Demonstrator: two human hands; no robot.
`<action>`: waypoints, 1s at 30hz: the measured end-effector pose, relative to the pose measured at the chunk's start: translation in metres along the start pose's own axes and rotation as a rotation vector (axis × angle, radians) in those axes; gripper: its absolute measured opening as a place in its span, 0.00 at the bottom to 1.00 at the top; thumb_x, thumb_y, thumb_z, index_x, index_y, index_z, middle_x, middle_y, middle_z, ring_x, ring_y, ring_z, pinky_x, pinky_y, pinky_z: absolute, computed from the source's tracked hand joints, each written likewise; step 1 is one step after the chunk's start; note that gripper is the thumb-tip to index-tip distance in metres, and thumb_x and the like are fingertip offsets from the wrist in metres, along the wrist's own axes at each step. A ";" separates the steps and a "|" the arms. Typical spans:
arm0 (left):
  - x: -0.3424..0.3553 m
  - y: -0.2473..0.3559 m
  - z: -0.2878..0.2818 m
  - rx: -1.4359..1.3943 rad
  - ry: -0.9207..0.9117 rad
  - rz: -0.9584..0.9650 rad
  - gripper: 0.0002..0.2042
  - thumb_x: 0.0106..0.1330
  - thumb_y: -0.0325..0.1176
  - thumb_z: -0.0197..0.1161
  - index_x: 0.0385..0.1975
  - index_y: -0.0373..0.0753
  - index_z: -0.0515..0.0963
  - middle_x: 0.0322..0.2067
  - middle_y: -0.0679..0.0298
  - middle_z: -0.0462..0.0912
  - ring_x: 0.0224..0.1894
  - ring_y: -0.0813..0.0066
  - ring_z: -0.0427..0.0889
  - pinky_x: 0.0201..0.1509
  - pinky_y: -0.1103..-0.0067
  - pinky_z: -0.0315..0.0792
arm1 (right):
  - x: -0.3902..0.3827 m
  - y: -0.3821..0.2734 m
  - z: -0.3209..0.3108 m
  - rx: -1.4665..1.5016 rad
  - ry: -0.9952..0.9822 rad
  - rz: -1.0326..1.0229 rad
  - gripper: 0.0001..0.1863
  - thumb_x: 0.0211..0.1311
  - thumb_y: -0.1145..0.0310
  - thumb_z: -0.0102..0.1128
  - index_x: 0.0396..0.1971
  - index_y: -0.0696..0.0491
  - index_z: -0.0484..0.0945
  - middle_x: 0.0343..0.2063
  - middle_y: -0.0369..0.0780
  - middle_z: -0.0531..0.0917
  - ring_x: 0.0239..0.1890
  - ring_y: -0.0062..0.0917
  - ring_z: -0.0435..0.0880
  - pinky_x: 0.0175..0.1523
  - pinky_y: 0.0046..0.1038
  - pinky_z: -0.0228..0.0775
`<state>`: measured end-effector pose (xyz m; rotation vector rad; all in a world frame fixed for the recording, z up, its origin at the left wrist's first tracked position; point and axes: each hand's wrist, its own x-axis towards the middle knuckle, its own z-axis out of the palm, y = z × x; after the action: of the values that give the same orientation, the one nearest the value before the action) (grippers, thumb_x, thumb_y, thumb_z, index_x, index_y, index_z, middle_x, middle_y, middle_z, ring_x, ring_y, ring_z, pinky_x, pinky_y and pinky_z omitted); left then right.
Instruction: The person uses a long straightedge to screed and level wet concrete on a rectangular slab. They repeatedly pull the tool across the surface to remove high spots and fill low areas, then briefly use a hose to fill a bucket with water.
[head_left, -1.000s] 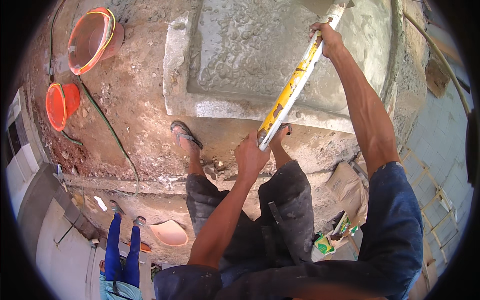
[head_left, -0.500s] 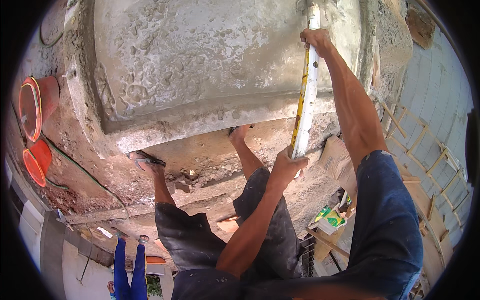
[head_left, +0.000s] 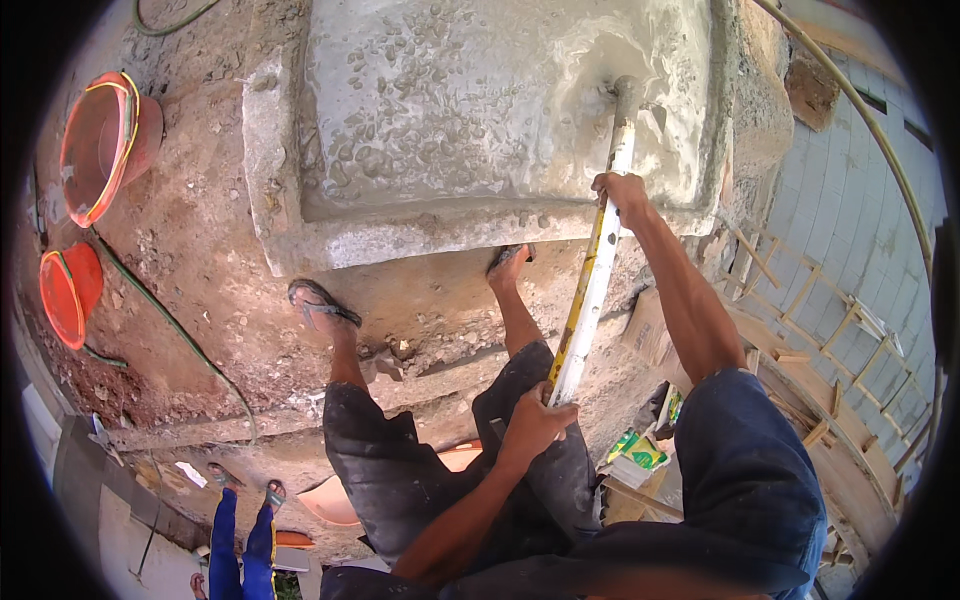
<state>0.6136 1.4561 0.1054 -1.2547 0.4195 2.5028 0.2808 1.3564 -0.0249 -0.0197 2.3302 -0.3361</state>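
A large rectangular basin of rough grey concrete with a raised rim point(head_left: 400, 240) holds wet grey mix point(head_left: 430, 110), and a long white-and-yellow pole with chipped paint point(head_left: 600, 265) slants across the near rim, its grey-coated far end in the mix. Well to the left are a larger and a smaller round orange-red bucket point(head_left: 110, 150) point(head_left: 72, 295); the right hand point(head_left: 622, 195) grasps the pole midway, the left hand point(head_left: 537, 425) its near end.
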 end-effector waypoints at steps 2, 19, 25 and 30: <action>-0.012 -0.036 -0.031 0.149 0.097 0.100 0.24 0.50 0.39 0.70 0.42 0.29 0.75 0.24 0.56 0.81 0.22 0.72 0.81 0.29 0.76 0.75 | -0.033 0.001 0.012 0.067 -0.004 -0.003 0.10 0.46 0.75 0.63 0.25 0.66 0.76 0.17 0.45 0.77 0.15 0.29 0.76 0.20 0.32 0.67; -0.159 -0.091 -0.078 0.536 1.071 0.270 0.21 0.39 0.30 0.73 0.37 0.33 0.78 0.22 0.53 0.79 0.22 0.57 0.81 0.27 0.71 0.75 | -0.189 -0.055 0.168 0.543 -0.655 0.307 0.03 0.46 0.76 0.53 0.21 0.58 0.70 0.17 0.46 0.73 0.18 0.34 0.74 0.24 0.36 0.70; -0.021 0.004 -0.052 0.313 1.160 0.457 0.15 0.44 0.28 0.71 0.33 0.31 0.80 0.19 0.57 0.80 0.20 0.78 0.79 0.27 0.79 0.73 | -0.070 -0.152 0.136 0.522 -0.510 0.073 0.02 0.46 0.78 0.51 0.23 0.59 0.72 0.18 0.43 0.72 0.16 0.29 0.74 0.23 0.34 0.71; 0.051 0.095 -0.068 0.325 1.085 0.578 0.16 0.46 0.32 0.71 0.34 0.31 0.78 0.21 0.55 0.81 0.23 0.70 0.83 0.28 0.74 0.74 | 0.027 -0.250 0.135 0.318 -0.591 -0.225 0.04 0.48 0.75 0.50 0.19 0.51 0.67 0.17 0.37 0.71 0.20 0.27 0.74 0.31 0.34 0.75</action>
<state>0.5955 1.3503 0.0365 -2.4921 1.5214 1.7041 0.3351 1.0800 -0.0730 -0.1999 1.6735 -0.7061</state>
